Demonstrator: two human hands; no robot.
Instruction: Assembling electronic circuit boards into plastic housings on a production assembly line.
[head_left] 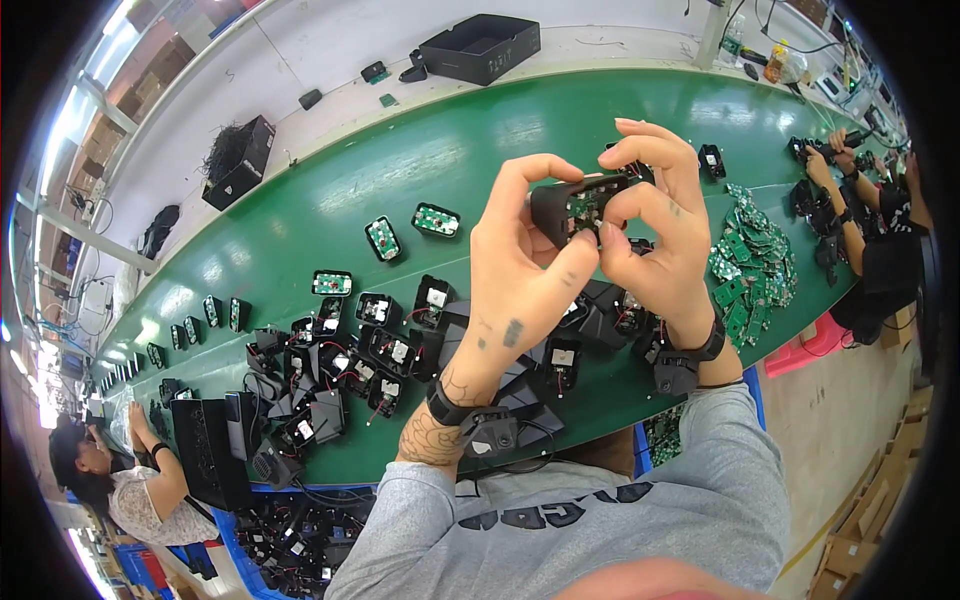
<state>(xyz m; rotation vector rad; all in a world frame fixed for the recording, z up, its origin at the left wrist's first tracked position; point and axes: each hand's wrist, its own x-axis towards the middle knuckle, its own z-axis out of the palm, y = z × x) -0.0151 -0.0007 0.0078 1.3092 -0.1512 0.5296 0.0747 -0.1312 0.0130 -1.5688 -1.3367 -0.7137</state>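
Raised over the green bench, my left hand (515, 240) is closed around a small black plastic housing (553, 212). Its open side faces right and shows a green circuit board (586, 205) seated inside. My right hand (655, 230) grips the housing's right edge, thumb and index finger curled together beside the board. Whether those fingertips pinch anything smaller is hidden. Below my wrists, several black housings with wired parts (390, 350) are crowded together on the bench. Beyond them, two more housings with boards (382, 239) lie apart.
A heap of green circuit boards (750, 262) lies right of my hands. Single housings (238, 314) form a row at left. A black box (480, 48) stands on the back shelf. A blue bin of black parts (290, 535) sits below the bench. Co-workers (130, 470) are at both ends.
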